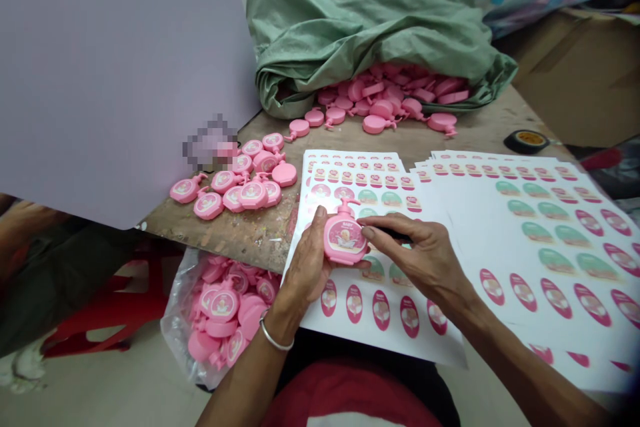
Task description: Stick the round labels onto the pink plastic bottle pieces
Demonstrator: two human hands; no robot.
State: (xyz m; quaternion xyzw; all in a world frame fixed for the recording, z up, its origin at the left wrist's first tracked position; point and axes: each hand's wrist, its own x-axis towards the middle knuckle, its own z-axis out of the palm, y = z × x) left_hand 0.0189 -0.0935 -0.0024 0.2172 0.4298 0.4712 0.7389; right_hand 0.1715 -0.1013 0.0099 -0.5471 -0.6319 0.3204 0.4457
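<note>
A small pink toy pump bottle (345,237) is upright in my left hand (311,257), fingers wrapped round its side and base. Its front carries a round sticker with a bathing baby and the word BABY. My right hand (425,250) pinches a thin black tool (397,235), its kind unclear, with thumb and finger at the sticker's right edge. Below both hands lies a sheet of stickers (345,315), printed with pink ovals, green half-rounds and small red labels. A second stack of sticker sheets (475,233) lies at the right.
Pink bottles (253,193) with stickers lie to the left. A green sack (370,7) spills plain pink bottles at the back. Below the table edge, a clear plastic bag (177,320) holds more. Black tape (527,141) lies at right, a red stool (107,317) at left beside another person's leg (60,273).
</note>
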